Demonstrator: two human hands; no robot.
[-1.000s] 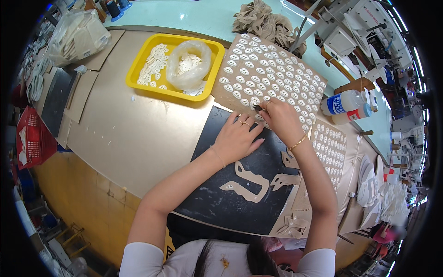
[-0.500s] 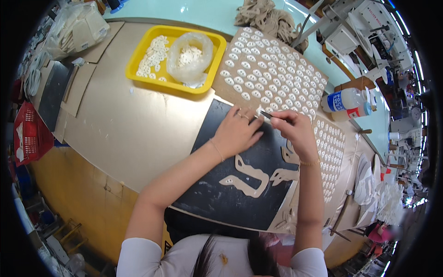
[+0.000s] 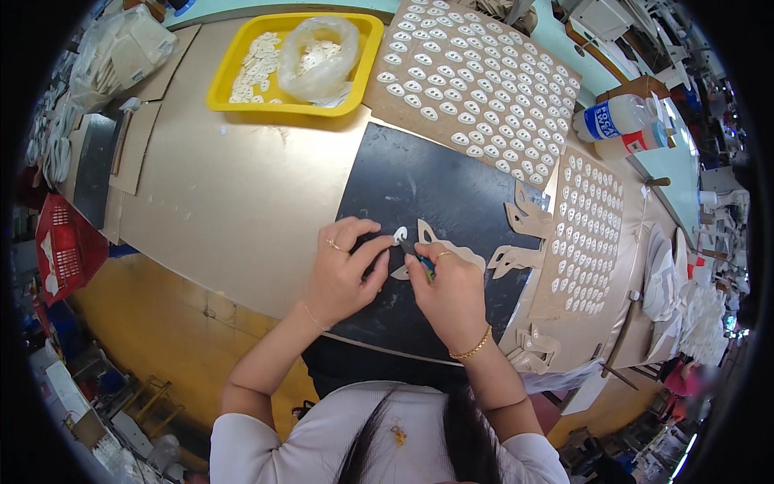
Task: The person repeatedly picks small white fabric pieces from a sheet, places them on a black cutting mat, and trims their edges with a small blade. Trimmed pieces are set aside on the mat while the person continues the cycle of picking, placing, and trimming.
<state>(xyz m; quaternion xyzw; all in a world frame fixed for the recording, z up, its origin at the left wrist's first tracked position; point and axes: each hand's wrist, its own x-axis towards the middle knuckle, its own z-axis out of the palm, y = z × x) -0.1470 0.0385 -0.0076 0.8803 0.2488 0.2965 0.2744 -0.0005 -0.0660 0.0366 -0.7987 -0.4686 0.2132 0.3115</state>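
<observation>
My right hand (image 3: 451,297) is closed around dark, pointed tweezers (image 3: 409,248), with a bit of blue-green showing by the fingers. At their tip is a small white oval piece (image 3: 401,234) with holes. My left hand (image 3: 340,274) has its fingers curled in, and a fingertip meets that piece; the exact grip is partly hidden. Both hands are over a black board (image 3: 395,173). A beige cut-out piece (image 3: 431,234) lies on the board, partly behind my right hand. More beige cut-outs (image 3: 528,216) lie at the board's right side.
Rows of white oval pieces cover a brown sheet (image 3: 439,113) and a smaller sheet (image 3: 544,298) at right. A yellow tray (image 3: 234,105) holds loose ovals and a plastic bag (image 3: 343,48). Bottles (image 3: 621,117) stand far right; a red basket (image 3: 76,242) is at left.
Both hands have come back from the brown sheet's near edge toward me, over the board. The tweezers and a white oval piece are now beside my left fingertips. The view has shifted.
</observation>
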